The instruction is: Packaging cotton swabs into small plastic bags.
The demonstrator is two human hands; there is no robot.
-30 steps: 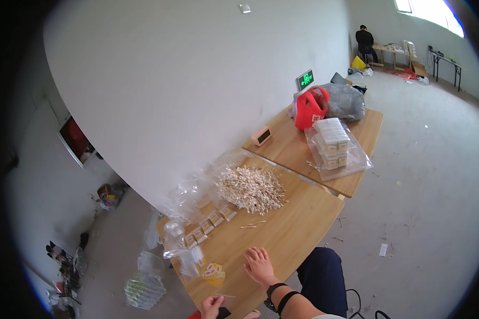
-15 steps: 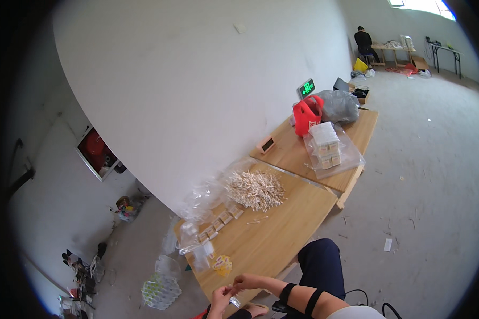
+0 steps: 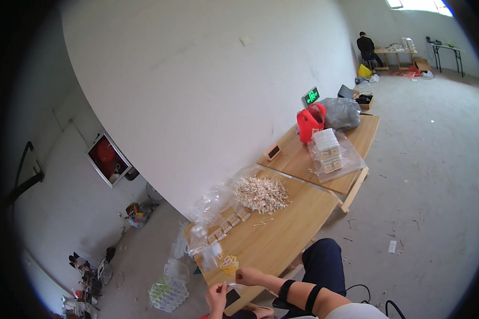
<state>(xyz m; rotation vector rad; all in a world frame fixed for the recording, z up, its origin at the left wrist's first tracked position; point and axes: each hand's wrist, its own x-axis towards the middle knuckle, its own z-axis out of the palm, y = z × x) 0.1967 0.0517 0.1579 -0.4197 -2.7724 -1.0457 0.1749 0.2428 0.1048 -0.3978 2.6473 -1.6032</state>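
Just beyond the near table edge, my left hand pinches a small piece of clear plastic, perhaps a little bag. To its right and slightly farther away is my right hand, its fingers closed; what they hold, if anything, is too small to make out. Beyond the hands, yellow-and-white paper cards lie in a loose pile. A row of small filled packs runs along the table's left side. Farther up sits a large heap of cotton swabs, with a few loose swabs beside it.
Clear plastic bags line the table's wall side. On the adjoining table stand stacked packs, a red bag, a grey bag and a small clock-like device. A person sits at the far wall.
My hands have drawn apart, the right one moving up and right toward the yellow cards. The clear plastic now shows between them. The whole view has shifted slightly.
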